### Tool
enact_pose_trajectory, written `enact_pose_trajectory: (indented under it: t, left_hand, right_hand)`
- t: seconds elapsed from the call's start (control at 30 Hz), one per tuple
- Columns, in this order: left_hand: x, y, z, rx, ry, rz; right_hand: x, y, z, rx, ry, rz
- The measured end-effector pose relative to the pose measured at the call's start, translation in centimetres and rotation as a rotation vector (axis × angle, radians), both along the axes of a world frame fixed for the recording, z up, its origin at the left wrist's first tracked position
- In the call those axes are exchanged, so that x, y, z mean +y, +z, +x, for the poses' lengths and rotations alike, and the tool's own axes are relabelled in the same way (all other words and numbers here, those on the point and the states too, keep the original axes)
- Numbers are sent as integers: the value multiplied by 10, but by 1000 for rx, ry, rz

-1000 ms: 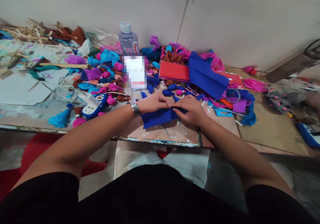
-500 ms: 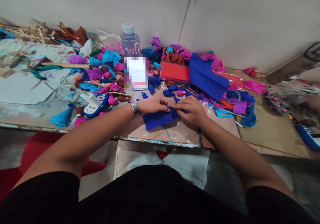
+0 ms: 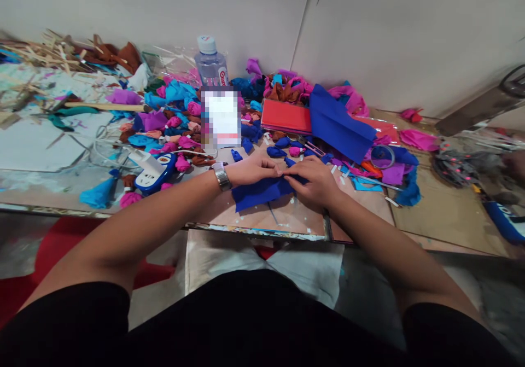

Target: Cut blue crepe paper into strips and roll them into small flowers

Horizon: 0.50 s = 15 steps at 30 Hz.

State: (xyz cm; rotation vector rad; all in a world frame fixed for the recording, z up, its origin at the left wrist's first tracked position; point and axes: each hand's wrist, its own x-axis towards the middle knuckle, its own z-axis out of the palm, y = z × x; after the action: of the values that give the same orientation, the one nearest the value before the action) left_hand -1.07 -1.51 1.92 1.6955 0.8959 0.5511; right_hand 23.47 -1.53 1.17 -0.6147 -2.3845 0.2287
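Observation:
A dark blue sheet of crepe paper [image 3: 260, 193] lies slanted on the near part of the table, under both hands. My left hand [image 3: 256, 170], with a metal watch [image 3: 222, 176] at its wrist, pinches the paper's upper edge. My right hand [image 3: 314, 178] meets it from the right, its fingers bent and closed on the same edge. The fingertips of both hands nearly touch, and the bit of paper between them is mostly hidden. Just beyond the hands lie small twisted blue paper bundles [image 3: 279, 147].
A blurred-out upright screen [image 3: 221, 116] stands ahead, with a bottle [image 3: 212, 66] behind it. Red packs [image 3: 286, 116] and a larger blue sheet [image 3: 340, 126] lie at the back. Left are a power strip [image 3: 156, 174], pliers [image 3: 71, 116] and many coloured paper bundles [image 3: 180, 123].
My fingers have shifted slightly along the paper's upper edge, and the left thumb now lies straighter. The whole view has moved a little; the sheet stays in both hands.

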Motion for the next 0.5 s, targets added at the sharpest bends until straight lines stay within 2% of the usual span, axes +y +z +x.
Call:
enact_pose_trajectory:
  t: [0.33, 0.5]
  left_hand:
    - [-2, -1, 1, 53, -19, 138]
    - [-6, -2, 2, 136, 9, 297]
  right_hand:
    - [1, -3, 1, -28, -28, 0]
    - [2, -5, 0, -42, -45, -27]
